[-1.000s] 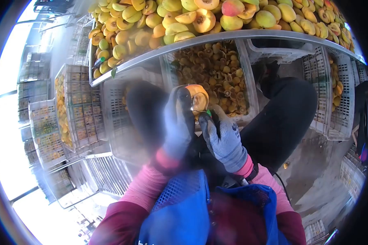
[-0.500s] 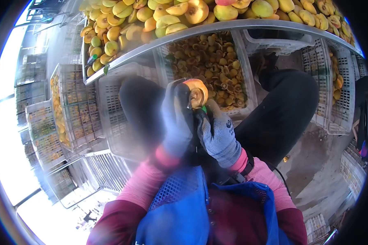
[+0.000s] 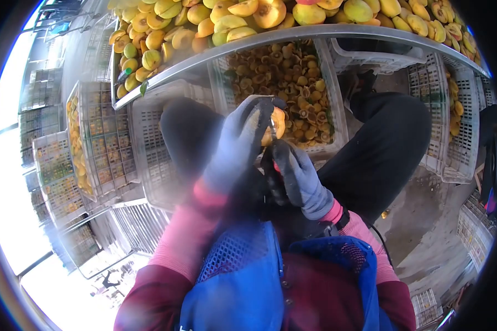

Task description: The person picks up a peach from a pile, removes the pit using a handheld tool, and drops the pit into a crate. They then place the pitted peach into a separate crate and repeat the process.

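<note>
My left hand [image 3: 240,135], in a grey glove with dark palm, is closed around a cut orange-yellow fruit [image 3: 276,126]. Just below and right of it, my right hand [image 3: 301,176], gloved alike, has its fingers wrapped round a tool whose handle shows only as a bit of red [image 3: 276,166]. A thin metal part reaches from the right hand up to the fruit's cut face. Both hands are close together above my lap. Beyond them stands a crate [image 3: 336,105] of small cut fruit pieces.
A metal-edged tray [image 3: 292,34] heaped with halved fruit spans the top. Crates with fruit stand at the left [image 3: 107,140] and right [image 3: 431,105]. My bent knees flank the hands. A white slatted rack [image 3: 141,226] is at lower left.
My left hand has turned over the fruit, covering more of it. My right hand has rotated, with its fingers now pointing more downward and a red part of the tool showing.
</note>
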{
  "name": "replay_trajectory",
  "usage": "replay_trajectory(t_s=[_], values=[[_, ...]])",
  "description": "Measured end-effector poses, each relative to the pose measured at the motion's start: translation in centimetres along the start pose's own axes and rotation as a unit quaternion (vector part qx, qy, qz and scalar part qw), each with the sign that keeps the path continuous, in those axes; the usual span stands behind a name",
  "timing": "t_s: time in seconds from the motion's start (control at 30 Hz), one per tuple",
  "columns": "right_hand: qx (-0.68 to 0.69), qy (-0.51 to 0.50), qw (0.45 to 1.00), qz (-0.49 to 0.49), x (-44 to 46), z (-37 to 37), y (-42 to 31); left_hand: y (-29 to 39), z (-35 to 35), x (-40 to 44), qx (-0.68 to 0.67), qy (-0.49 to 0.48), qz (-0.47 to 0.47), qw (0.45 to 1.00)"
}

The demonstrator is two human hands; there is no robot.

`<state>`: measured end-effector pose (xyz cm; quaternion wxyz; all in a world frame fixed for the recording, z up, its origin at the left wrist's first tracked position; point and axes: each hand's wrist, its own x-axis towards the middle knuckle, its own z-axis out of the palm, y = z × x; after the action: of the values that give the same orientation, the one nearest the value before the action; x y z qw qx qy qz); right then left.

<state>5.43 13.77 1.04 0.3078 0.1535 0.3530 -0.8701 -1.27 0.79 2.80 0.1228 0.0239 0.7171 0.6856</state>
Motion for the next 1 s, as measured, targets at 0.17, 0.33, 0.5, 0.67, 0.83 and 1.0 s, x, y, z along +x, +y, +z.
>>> replay_trajectory(t_s=[0.17, 0.33, 0.5, 0.67, 0.83, 1.0], values=[[0.342, -0.225, 0.889, 0.203, 0.0, -1.2, -0.1, 0.1, 0.0, 0.3, 0.136, -0.044, 0.069, 0.987], [0.508, -0.335, 0.768, 0.200, 1.2, -1.3, 1.9, -1.8, 0.6, -0.7, -0.171, 0.002, -0.099, 0.980], [0.481, -0.334, 0.792, 0.171, 1.8, -1.2, 0.9, -7.1, -1.6, -2.2, -0.086, 0.222, -0.062, 0.969], [0.378, -0.185, 0.867, 0.268, 3.1, -3.1, 2.1, 1.7, -12.5, -2.5, 0.336, 0.309, 0.124, 0.881], [0.326, -0.122, 0.906, 0.241, 4.1, -3.0, 1.8, 4.6, -16.1, 1.4, 0.668, 0.253, -0.065, 0.697], [0.218, -0.001, 0.951, 0.218, 4.7, -2.4, 1.7, 4.2, -13.2, 12.6, 0.675, 0.192, 0.055, 0.710]])
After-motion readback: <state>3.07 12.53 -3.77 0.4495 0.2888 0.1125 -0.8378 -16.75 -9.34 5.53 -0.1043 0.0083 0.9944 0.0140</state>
